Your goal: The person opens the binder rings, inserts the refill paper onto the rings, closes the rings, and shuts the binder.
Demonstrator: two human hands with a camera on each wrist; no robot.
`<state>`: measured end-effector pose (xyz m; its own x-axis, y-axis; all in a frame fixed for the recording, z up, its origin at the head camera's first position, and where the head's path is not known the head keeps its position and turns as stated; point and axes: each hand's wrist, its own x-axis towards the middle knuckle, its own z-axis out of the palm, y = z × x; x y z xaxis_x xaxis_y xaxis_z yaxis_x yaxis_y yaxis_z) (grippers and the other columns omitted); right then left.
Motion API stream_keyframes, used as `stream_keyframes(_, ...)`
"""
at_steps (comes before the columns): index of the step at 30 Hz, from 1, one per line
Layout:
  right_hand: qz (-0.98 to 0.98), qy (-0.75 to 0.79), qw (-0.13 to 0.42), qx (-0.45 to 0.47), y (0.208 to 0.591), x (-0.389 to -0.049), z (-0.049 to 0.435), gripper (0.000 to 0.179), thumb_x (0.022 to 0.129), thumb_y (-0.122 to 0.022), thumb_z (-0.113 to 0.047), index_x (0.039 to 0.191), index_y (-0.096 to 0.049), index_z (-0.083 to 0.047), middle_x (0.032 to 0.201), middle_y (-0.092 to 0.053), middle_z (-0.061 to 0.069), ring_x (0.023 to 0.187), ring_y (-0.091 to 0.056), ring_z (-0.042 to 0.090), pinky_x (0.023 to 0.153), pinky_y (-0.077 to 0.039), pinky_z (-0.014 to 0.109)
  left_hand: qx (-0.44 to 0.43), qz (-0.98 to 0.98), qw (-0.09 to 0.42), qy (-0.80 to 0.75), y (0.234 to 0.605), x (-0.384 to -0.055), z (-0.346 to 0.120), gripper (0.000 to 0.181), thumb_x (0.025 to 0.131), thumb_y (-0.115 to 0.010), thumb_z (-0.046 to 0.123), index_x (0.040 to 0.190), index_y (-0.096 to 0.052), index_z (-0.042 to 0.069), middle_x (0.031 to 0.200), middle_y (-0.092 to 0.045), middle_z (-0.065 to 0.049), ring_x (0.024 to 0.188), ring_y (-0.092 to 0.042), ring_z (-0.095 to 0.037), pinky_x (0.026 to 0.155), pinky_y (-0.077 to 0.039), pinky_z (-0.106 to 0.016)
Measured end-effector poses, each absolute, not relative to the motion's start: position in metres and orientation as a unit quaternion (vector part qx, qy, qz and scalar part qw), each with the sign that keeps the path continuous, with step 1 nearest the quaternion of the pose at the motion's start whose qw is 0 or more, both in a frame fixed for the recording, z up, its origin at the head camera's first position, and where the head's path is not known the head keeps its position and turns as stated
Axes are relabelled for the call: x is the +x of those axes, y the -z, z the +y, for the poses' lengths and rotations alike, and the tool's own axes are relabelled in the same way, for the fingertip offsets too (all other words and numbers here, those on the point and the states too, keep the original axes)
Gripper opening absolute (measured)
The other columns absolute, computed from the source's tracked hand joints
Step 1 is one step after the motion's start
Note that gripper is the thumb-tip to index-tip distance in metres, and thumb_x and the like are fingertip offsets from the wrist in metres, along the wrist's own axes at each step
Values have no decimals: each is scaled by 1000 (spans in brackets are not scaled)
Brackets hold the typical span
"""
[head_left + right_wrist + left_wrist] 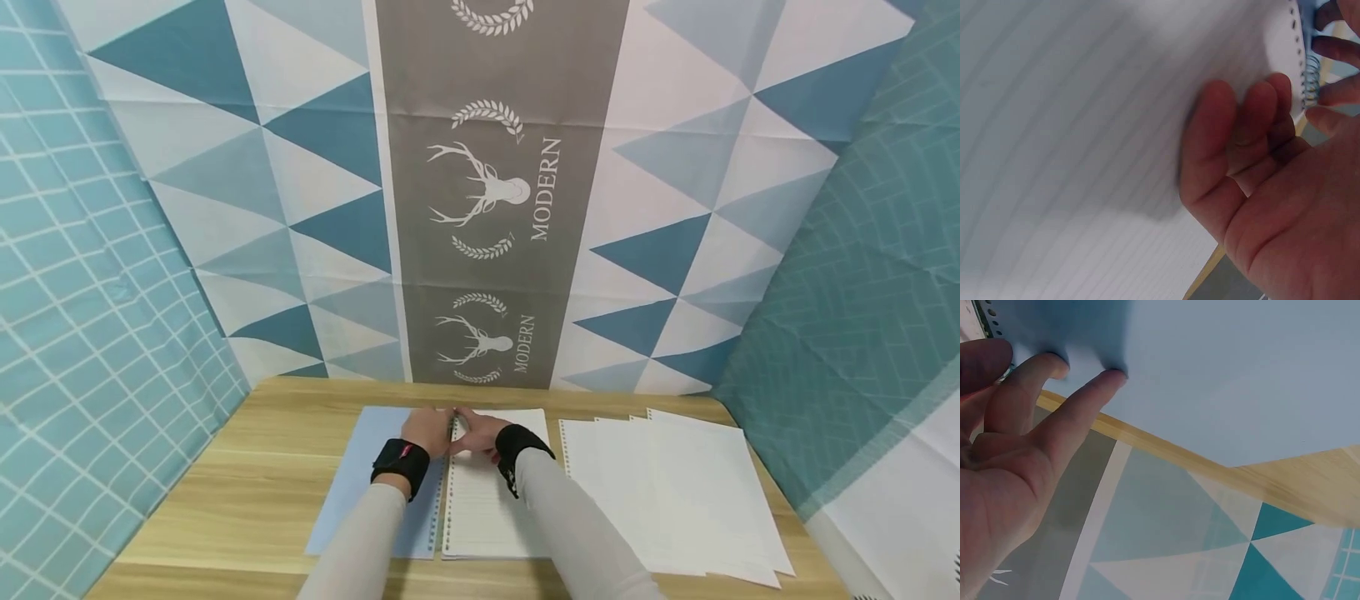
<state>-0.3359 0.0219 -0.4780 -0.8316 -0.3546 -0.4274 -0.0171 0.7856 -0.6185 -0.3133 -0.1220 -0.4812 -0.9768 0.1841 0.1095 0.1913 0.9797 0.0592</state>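
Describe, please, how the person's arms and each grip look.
The left sleeve and right sleeve are pale grey. The left wristband is black with a small red label; the right wristband is black too. Neither left grip nor right grip wears a glove.

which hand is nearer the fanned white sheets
The right. The right hand is over the lined page, beside the white sheets; the left hand is farther off, at the blue cover.

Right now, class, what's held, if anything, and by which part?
Left hand and right hand are at the binding's far end; whether either grips it is unclear.
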Motion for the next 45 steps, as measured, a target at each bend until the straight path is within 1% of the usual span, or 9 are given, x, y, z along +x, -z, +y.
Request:
stream_keyframes(7, 893, 327, 292, -97, 484, -344, 28, 97, 84, -78, -47, 161, -20, -40, 123, -56, 10, 82, -58, 25, 61, -56, 40, -97, -993, 44, 45, 489, -310, -119, 56, 86, -79, 28, 139, -63, 16, 107, -69, -22, 78, -61, -34, 69, -55, -46)
stream_keyframes(13, 892, 337, 284, -103, 475, -335, 32, 87, 87, -76, -44, 159, -28, -37, 125, -55, 10, 86, -60, 27, 65, -58, 41, -96, -992, 60, 51, 491, -314, -117, 52, 84, -81, 30, 131, -68, 12, 103, -71, -19, 84, -65, -33, 76, -57, -47)
stream_keyframes(16, 890, 337, 286, -110, 474, -330, 33, 87, 89, -74, -46, 160, -25, -38, 131, -55, 10, 89, -60, 27, 66, -57, 40, -86, -993, 58, 52, 491, -315, -119, 44, 83, -80, 24, 124, -71, 13, 99, -72, -16, 81, -66, -32, 71, -58, -46)
stream_keyframes(19, 893, 330, 285, -115, 477, -332, 32, 92, 88, -74, -48, 162, -21, -40, 129, -56, 11, 88, -59, 25, 65, -56, 39, -67, -995, 55, 51, 490, -320, -120, 35, 82, -79, 19, 116, -74, 15, 96, -74, -13, 80, -68, -30, 66, -59, -45)
stream_keyframes(23, 894, 327, 287, -108, 492, -342, 27, 94, 84, -77, -52, 160, -21, -46, 116, -58, 10, 80, -55, 24, 60, -54, 38, -45, -997, 50, 49, 489, -327, -121, 31, 79, -82, 20, 109, -76, 17, 96, -75, -10, 81, -70, -30, 64, -59, -46)
stream_keyframes(28, 896, 321, 287, -111, 496, -345, 22, 92, 84, -77, -53, 159, -24, -47, 115, -57, 5, 74, -53, 21, 58, -52, 36, -34, -998, 22, 43, 483, -329, -125, 39, 79, -83, 22, 117, -76, 21, 105, -77, -9, 89, -71, -31, 69, -61, -48)
stream_keyframes(33, 901, 305, 284, -122, 483, -337, 20, 89, 87, -74, -53, 160, -23, -46, 108, -56, 4, 67, -47, 18, 55, -50, 33, -38, -998, 14, 55, 478, -328, -128, 36, 81, -79, 19, 117, -76, 21, 104, -77, -9, 88, -71, -30, 69, -60, -48)
stream_keyframes(39, 907, 296, 272, -128, 471, -330, 19, 89, 89, -72, -51, 160, -20, -46, 129, -56, 5, 76, -52, 18, 58, -49, 33, -31, -998, 11, 58, 474, -329, -127, 38, 79, -82, 20, 116, -76, 20, 104, -76, -8, 83, -68, -26, 68, -59, -46)
stream_keyframes(45, 901, 313, 278, -115, 482, -341, 22, 95, 85, -76, -52, 161, -19, -43, 124, -57, 10, 76, -54, 21, 59, -53, 36, -29, -997, 8, 70, 476, -329, -124, 28, 83, -78, 19, 110, -76, 14, 101, -75, -11, 79, -67, -28, 64, -58, -45)
